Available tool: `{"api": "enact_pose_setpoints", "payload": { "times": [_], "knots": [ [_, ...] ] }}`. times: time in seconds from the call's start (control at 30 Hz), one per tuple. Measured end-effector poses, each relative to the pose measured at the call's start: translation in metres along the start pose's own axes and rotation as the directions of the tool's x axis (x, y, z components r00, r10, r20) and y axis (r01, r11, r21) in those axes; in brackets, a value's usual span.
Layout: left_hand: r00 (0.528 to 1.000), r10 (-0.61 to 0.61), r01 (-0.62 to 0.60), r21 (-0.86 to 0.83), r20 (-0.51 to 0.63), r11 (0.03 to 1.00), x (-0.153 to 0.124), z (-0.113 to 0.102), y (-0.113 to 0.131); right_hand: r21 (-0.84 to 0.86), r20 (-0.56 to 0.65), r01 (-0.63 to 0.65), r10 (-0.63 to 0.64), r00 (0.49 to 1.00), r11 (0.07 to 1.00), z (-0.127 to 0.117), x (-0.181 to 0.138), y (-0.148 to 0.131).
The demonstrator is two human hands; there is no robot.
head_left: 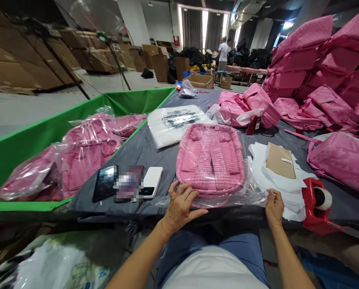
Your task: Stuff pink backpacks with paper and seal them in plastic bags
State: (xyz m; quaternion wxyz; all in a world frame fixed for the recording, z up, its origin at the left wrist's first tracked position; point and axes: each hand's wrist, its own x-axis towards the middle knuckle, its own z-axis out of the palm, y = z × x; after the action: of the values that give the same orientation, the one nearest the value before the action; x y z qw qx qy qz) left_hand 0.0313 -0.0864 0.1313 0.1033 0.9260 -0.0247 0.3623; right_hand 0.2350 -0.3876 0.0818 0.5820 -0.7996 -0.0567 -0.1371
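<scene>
A pink quilted backpack (211, 158) lies flat on the grey table cover (155, 204), inside a clear plastic bag (251, 192). My left hand (181, 204) rests with spread fingers on the plastic at the backpack's lower edge. My right hand (274, 208) pinches the plastic's right edge between fingers and thumb. Beside that hand lie loose white paper sheets (281, 200) and a kraft paper envelope (280, 160).
A red tape dispenser (316, 204) stands to the right. Left lie a dark tablet (104, 184), a white phone (152, 182) and a green-edged bin (131, 100) of wrapped pink bags. Unwrapped pink bags (305, 68) are piled at right. A person stands far back among cardboard boxes.
</scene>
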Motion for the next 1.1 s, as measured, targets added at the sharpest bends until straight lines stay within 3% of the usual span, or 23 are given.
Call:
{"api": "enact_pose_setpoints", "payload": {
  "times": [0.27,0.4,0.5,0.6,0.7,0.8,0.97,1.03,1.1],
  "knots": [
    [0.996,0.085,-0.085,-0.062,-0.009,0.994,0.004,-0.004,-0.013,0.048,-0.008,0.019,-0.019,1.0,0.999,-0.001,0.0,-0.002],
    [0.984,-0.073,0.1,-0.165,0.164,0.981,0.023,-0.001,-0.026,0.086,-0.021,0.018,-0.016,1.0,0.996,-0.004,0.001,-0.005],
    [0.909,-0.18,0.3,-0.291,0.376,0.909,0.038,0.0,-0.037,0.083,0.039,-0.088,0.085,0.996,0.993,-0.001,0.004,-0.006],
    [0.836,-0.19,0.405,-0.345,0.516,0.847,0.048,0.0,-0.043,0.055,0.097,-0.176,0.17,0.981,0.983,0.003,0.011,-0.006],
    [0.813,-0.188,0.436,-0.362,0.551,0.824,0.051,-0.001,-0.045,0.038,0.117,-0.204,0.198,0.973,0.978,-0.003,0.016,-0.007],
    [0.813,-0.193,0.44,-0.361,0.55,0.823,0.049,0.0,-0.045,0.015,0.075,-0.166,0.164,0.984,0.986,-0.033,0.018,-0.008],
    [0.813,-0.201,0.445,-0.361,0.547,0.819,0.051,0.003,-0.046,-0.252,-0.212,-0.053,-0.001,0.977,0.966,-0.131,0.024,-0.002],
    [0.813,-0.196,0.442,-0.362,0.549,0.821,0.053,0.002,-0.044,-0.394,-0.326,-0.08,-0.058,0.944,0.915,-0.169,0.028,-0.003],
    [0.811,-0.202,0.444,-0.353,0.55,0.824,0.052,0.001,-0.044,-0.443,-0.394,-0.163,-0.028,0.919,0.881,-0.194,0.032,-0.005]
  ]
}}
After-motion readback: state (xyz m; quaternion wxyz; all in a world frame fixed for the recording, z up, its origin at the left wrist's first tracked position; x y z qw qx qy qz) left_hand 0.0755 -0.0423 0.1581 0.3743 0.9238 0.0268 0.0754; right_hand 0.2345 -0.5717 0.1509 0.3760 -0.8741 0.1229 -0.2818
